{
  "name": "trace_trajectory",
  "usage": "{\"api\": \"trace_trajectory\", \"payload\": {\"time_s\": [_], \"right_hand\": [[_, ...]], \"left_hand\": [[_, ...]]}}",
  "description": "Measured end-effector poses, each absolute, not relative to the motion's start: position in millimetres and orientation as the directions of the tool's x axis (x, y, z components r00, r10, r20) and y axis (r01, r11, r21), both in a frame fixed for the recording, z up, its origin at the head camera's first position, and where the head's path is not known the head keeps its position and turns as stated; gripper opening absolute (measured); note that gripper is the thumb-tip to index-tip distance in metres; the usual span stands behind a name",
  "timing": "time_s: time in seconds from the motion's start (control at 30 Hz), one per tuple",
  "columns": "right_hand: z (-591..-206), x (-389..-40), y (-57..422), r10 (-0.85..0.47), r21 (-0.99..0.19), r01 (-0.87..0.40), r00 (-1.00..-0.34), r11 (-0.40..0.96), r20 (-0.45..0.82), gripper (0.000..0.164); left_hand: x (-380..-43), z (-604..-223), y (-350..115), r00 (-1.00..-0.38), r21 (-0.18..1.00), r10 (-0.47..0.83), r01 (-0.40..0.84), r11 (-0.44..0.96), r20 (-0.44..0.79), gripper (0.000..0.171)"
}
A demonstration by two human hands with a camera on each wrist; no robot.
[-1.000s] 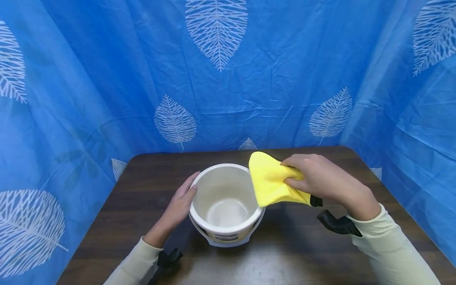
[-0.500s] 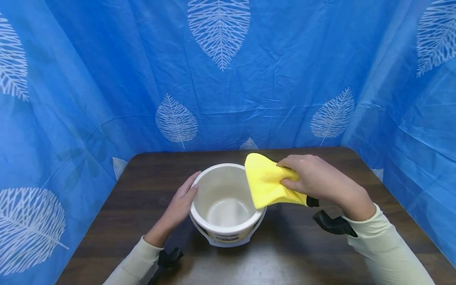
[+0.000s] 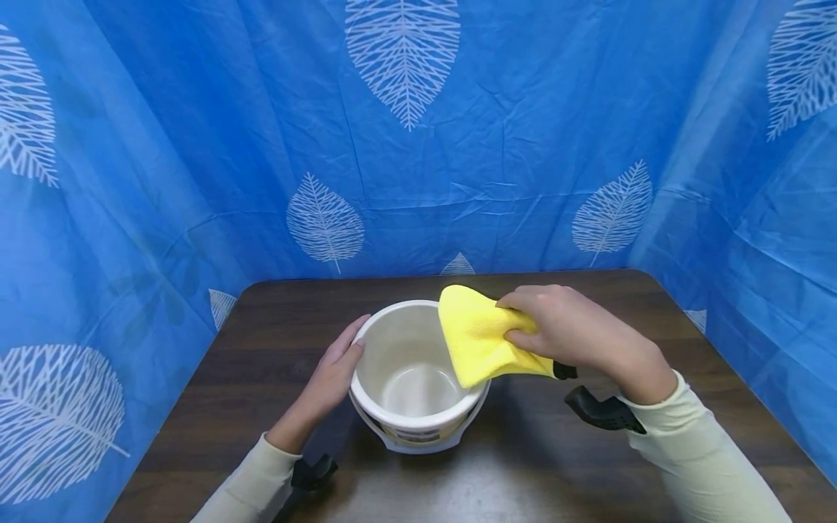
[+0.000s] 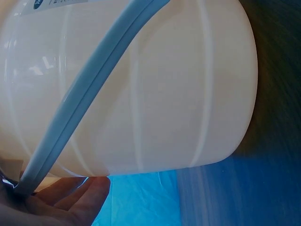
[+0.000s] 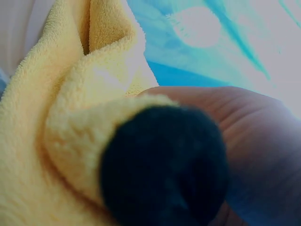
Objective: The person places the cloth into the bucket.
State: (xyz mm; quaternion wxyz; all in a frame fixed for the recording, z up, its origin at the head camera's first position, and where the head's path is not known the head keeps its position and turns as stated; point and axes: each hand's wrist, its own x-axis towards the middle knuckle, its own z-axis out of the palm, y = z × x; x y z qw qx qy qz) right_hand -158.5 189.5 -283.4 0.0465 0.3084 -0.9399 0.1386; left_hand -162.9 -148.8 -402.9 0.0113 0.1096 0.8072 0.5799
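Observation:
A cream plastic bucket (image 3: 418,392) stands upright on the table, its open top toward the head camera. My left hand (image 3: 333,363) grips its left rim, thumb at the lip and fingers along the outer wall; fingertips (image 4: 96,193) show below the bucket in the left wrist view. A pale handle (image 4: 89,89) slants down across the bucket's outside. My right hand (image 3: 556,327) pinches a folded yellow cloth (image 3: 474,334) between thumb and fingers. The cloth hangs over the right part of the rim and hides it. A dark end (image 5: 164,165) of the cloth shows near the right palm.
The dark wooden table (image 3: 288,305) has rounded far corners. Blue curtains (image 3: 523,145) with white leaf prints hang behind it and at both sides. A dark wrist mount (image 3: 604,410) sits under the right wrist, another (image 3: 314,472) by the left.
My right hand has moved a little to the left with the yellow cloth, which now covers more of the bucket's right rim. The left hand has stayed on the rim.

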Motion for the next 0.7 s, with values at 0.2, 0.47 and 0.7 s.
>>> {"api": "trace_trajectory", "payload": {"time_s": [0.2,0.47,0.7], "right_hand": [[-282.9,-158.7,184.0,-0.569,-0.232,-0.594,-0.805,0.77,0.169,0.034],[-286.8,-160.5,178.2,-0.583,-0.236,-0.612,-0.791,0.755,0.185,0.031],[-287.9,-160.9,171.8,-0.583,-0.22,-0.608,-0.794,0.763,0.173,0.033]], "left_hand": [[-163.6,-403.5,-149.2,-0.975,0.938,0.193,0.168,0.303,0.113,0.051],[-163.0,-403.1,-149.9,-0.974,0.939,0.194,0.17,0.299,0.115,0.051],[-162.9,-403.2,-149.8,-0.973,0.939,0.2,0.176,0.294,0.119,0.05]]}}
